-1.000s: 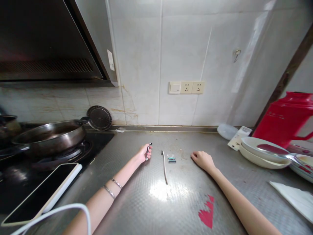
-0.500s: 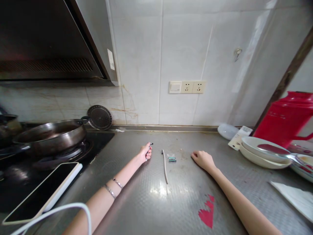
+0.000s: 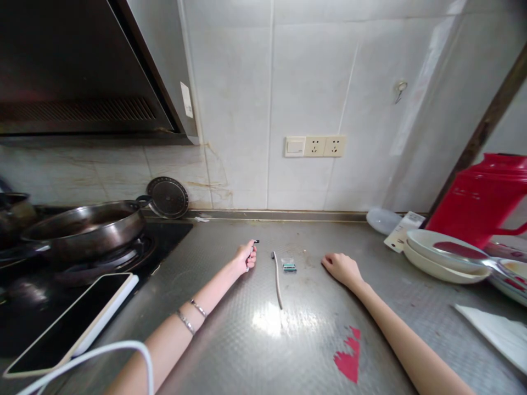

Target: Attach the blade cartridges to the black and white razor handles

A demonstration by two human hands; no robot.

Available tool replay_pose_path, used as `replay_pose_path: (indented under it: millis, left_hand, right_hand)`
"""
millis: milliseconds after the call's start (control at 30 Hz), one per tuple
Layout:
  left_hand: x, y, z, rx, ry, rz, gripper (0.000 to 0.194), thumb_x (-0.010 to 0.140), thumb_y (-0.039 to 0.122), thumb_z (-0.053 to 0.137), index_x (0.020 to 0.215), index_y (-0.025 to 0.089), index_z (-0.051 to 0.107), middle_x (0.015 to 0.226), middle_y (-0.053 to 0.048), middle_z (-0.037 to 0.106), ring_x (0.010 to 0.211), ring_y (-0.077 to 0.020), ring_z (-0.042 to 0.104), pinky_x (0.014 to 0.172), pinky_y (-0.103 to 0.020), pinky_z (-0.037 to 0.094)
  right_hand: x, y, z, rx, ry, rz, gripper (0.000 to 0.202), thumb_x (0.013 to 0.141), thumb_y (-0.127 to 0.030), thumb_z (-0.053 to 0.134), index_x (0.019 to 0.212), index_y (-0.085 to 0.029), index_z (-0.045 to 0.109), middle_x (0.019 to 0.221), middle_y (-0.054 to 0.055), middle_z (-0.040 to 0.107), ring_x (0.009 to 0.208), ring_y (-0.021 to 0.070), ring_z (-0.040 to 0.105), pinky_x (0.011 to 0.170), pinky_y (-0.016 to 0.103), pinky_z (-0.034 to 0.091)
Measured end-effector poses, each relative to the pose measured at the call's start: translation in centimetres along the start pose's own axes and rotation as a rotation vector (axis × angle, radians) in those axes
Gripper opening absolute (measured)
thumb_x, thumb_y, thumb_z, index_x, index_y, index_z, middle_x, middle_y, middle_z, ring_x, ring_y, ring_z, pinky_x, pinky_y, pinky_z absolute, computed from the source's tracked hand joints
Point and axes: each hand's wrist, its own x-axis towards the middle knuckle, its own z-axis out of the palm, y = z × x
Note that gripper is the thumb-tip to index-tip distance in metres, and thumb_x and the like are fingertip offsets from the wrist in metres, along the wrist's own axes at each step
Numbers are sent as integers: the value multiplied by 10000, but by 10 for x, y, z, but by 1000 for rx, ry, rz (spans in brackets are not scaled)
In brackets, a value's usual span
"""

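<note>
Slim pen-shaped tool with a white body and a black tip (image 3: 252,248), held in the left hand (image 3: 244,257): the fingers (image 3: 249,258) are curled closed around its lower part, so that only the upper length and the dark tip stand clear above them. Its long axis runs roughly away from the person, tilted up off the steel bench (image 3: 230,329), with the black tip pointing toward the tiled wall and slightly to the right. The left hand rests near the middle of the bench, forearm laid along the surface, two thin silver bracelets (image 3: 190,315) on the wrist. Just to the right of this hand lies a thin white toothbrush-like stick (image 3: 278,280), flat on the bench, its long axis also running away from the person, its small head at the far end; it is apart from the fingers. Beside the stick's far end sit two small green-banded batteries in a clear wrapper (image 3: 289,266). The right hand (image 3: 342,269) lies palm down on the bench to the right of the batteries, fingers loosely bent and holding nothing. Periphery: a dark metal frying pan (image 3: 82,227) on the stove at left, a white-edged tablet (image 3: 72,323) with a white cable, a red plastic jug (image 3: 480,200) and stacked white plates (image 3: 440,252) at right.
</note>
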Motion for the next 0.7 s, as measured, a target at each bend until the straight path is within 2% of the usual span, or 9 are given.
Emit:
replay_pose_path:
  millis: [200,333,433,500,567,700]
  left_hand:
    - [-2,1,2,0,-16,40,306,796,438,398,625,187,362,400,108,275,274,-16,183,326,-161,88]
    - [-3,4,4,16,-20,183,317,777,466,404,623,190,382,380,106,267,262,-24,200,314,-166,94]
    - [-3,5,5,84,-5,357,363,770,523,394,615,195,383,369,108,250,251,-31,205,307,-167,102]
    - [-5,5,7,125,5,454,382,768,544,393,613,195,388,374,106,250,257,-32,204,308,-170,108]
    - [-7,5,9,157,18,533,388,772,546,394,611,194,396,382,101,256,271,-34,206,313,-177,121]
    - [-13,4,12,236,60,656,403,794,541,372,594,193,402,394,81,281,316,-53,252,344,-194,182]
  right_hand:
    - [1,3,2,4,9,9,395,844,-345,339,659,-175,643,750,100,675,693,190,614,514,235,310]
    - [8,-9,-9,179,39,21,385,820,-360,366,608,-160,617,672,84,654,628,160,581,495,219,302]
    - [16,-42,-30,560,73,-83,394,815,-399,378,619,-144,605,578,52,611,542,122,533,489,199,339]
    - [20,-71,-46,874,-2,-167,362,794,-433,425,718,-137,618,607,35,616,465,96,494,444,190,356]
    - [23,-101,-62,1109,-103,-186,343,764,-453,487,833,-145,622,737,46,642,470,80,505,379,163,335]
    - [27,-142,-79,1276,-218,-137,369,742,-500,534,887,-176,633,874,55,646,538,68,539,364,126,329]
